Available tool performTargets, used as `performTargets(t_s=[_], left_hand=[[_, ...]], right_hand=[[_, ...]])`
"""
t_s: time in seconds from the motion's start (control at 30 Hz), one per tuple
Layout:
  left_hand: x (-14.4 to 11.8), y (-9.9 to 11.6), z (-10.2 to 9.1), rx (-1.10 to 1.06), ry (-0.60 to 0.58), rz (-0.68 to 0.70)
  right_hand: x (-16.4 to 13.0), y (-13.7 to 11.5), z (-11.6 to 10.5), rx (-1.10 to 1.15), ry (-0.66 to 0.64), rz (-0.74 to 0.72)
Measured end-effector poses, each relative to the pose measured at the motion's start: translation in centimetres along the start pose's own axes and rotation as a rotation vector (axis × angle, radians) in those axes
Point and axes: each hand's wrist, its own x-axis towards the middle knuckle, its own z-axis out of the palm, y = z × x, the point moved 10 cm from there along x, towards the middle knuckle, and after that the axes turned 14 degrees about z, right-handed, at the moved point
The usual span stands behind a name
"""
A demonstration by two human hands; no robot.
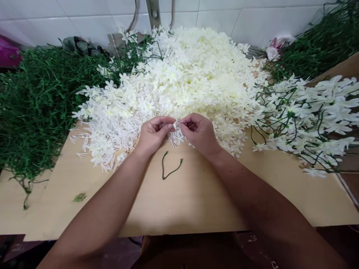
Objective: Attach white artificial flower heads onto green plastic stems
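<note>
My left hand [153, 134] and my right hand [199, 132] meet at the near edge of a big heap of loose white artificial flowers [185, 78]. Between the fingertips of both hands sits one small white flower piece [176, 125], pinched from each side. A short forked green stem [168, 166] lies on the board just below my hands, untouched.
The work surface is a tan cardboard board [196, 201]. A mass of green wire stems [33, 104] fills the left side, more green stems [322, 41] lie at the back right. Assembled flower sprays [311, 116] rest on the right. A white tiled wall [252, 18] stands behind.
</note>
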Motion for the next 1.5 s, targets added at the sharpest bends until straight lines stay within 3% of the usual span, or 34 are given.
performTargets(t_s=[0.27,0.63,0.9,1.03,1.2,1.33,1.4,1.5], left_hand=[[0.0,-0.4,0.0,0.001,-0.002,-0.027],[-0.4,-0.3,0.2,-0.076,-0.009,-0.091],[-0.3,0.2,0.5,-0.110,-0.031,-0.065],[-0.4,0.4,0.5,-0.085,-0.042,-0.050],[-0.5,1.8,0.2,0.069,-0.100,0.028],[-0.8,4.0,-0.2,0.333,-0.260,0.052],[-1.3,4.4,-0.3,0.478,-0.423,-0.003],[-2.9,3.3,0.1,0.623,-0.714,-0.156]], right_hand=[[-0.6,-1.2,-0.2,-0.140,0.078,-0.107],[-1.4,-2.5,0.4,-0.183,0.079,-0.229],[-2.0,-3.1,0.5,-0.189,0.095,-0.307],[-1.8,-2.8,0.5,-0.089,0.073,-0.296],[-1.4,-1.9,1.3,0.069,-0.031,-0.178],[-1.3,-1.3,2.4,0.195,-0.168,-0.050],[-1.4,-0.9,3.5,0.230,-0.272,0.017],[-1.5,0.1,4.7,0.207,-0.388,0.116]])
